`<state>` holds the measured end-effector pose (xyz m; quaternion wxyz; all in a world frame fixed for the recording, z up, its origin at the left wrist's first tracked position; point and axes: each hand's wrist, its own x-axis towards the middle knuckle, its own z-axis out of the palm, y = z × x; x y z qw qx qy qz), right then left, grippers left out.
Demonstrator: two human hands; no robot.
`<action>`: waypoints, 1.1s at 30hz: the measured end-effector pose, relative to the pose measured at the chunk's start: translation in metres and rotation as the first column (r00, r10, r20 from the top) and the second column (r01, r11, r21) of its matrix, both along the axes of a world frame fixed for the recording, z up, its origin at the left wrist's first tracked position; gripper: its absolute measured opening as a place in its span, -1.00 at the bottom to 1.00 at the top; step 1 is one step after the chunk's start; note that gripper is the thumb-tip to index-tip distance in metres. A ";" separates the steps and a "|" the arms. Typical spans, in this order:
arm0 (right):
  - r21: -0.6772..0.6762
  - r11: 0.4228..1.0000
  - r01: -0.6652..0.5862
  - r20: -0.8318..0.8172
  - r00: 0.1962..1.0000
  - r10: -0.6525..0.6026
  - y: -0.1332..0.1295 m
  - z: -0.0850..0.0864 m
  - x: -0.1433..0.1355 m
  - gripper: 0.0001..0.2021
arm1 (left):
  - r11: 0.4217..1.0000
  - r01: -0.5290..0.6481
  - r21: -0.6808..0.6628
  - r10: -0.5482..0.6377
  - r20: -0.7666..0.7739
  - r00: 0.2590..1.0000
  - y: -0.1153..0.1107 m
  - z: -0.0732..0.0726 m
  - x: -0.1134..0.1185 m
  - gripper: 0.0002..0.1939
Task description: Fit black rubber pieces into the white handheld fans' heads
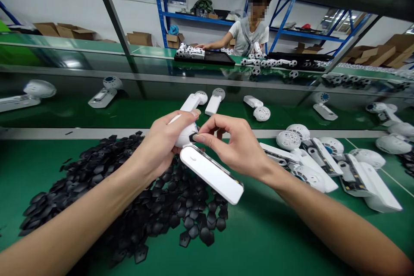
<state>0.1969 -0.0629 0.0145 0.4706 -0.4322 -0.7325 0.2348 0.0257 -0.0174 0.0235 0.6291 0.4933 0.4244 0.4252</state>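
A white device [211,174] with a round head and a long flat body hangs over the green table, its body slanting down to the right. My left hand [161,142] is wrapped round its head. At the head's right side, my right hand [234,142] pinches a small black piece [193,137] between thumb and finger, against the white surface. Beneath and left of my hands spreads a large heap of black pentagonal pieces [155,207], partly hidden by my left forearm.
Several white devices [310,155] lie piled on the right. More stand along the green belt [145,114] beyond the pale edge strip. Across the line, a person [249,34] reaches toward a black tray [220,57] with black-and-white ball-headed devices. Blue shelves and cartons [139,38] are behind.
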 end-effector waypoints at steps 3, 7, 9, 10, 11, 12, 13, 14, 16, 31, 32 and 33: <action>0.031 0.999 0.019 0.016 1.000 -0.019 -0.003 0.002 -0.002 -0.84 | 0.999 0.040 0.021 -0.039 -0.048 0.998 -0.002 0.000 -0.001 -0.48; -0.106 0.994 0.003 -0.121 0.993 -0.016 -0.004 -0.002 -0.005 -0.81 | 0.998 0.036 0.052 -0.030 -0.119 0.992 -0.006 0.002 -0.001 -0.52; -0.183 0.983 -0.019 -0.197 0.980 -0.018 -0.003 -0.004 -0.006 -0.77 | 0.996 0.014 0.091 0.003 -0.182 0.983 -0.008 0.005 0.000 -0.57; -0.215 0.976 -0.028 -0.227 0.974 -0.022 -0.003 -0.005 -0.006 -0.75 | 0.994 0.003 0.113 0.021 -0.214 0.977 -0.009 0.006 0.000 -0.59; -0.238 0.971 -0.036 -0.250 0.968 -0.025 -0.002 -0.005 -0.006 -0.73 | 0.991 -0.008 0.133 0.041 -0.241 0.970 -0.011 0.007 0.001 -0.61; -0.257 0.966 -0.043 -0.265 0.964 -0.027 -0.002 -0.005 -0.006 -0.70 | 0.989 -0.019 0.149 0.058 -0.260 0.964 -0.012 0.009 0.001 -0.63; -0.271 0.961 -0.048 -0.276 0.961 -0.030 -0.002 -0.004 -0.005 -0.66 | 0.987 -0.027 0.159 0.070 -0.273 0.960 -0.013 0.010 0.001 -0.64; -0.287 0.956 -0.053 -0.278 0.960 -0.031 -0.001 -0.003 -0.005 -0.63 | 0.986 -0.032 0.161 0.077 -0.279 0.957 -0.015 0.011 0.002 -0.64; -0.322 0.945 -0.057 -0.260 0.965 -0.031 -0.001 -0.001 -0.003 -0.57 | 0.988 -0.040 0.149 0.082 -0.290 0.954 -0.016 0.012 0.003 -0.63; -0.119 0.974 0.193 0.203 0.965 -0.167 -0.012 0.008 -0.012 -0.65 | 0.987 0.025 0.158 0.015 -0.250 0.968 -0.014 0.016 0.001 -0.50; -0.077 0.970 0.231 0.252 0.946 -0.205 -0.011 0.009 -0.013 -0.64 | 0.988 0.041 0.150 -0.004 -0.238 0.971 -0.015 0.019 0.001 -0.50; -0.037 0.968 0.250 0.280 0.932 -0.230 -0.009 0.009 -0.012 -0.64 | 0.985 0.043 0.166 -0.003 -0.234 0.972 -0.016 0.021 0.000 -0.49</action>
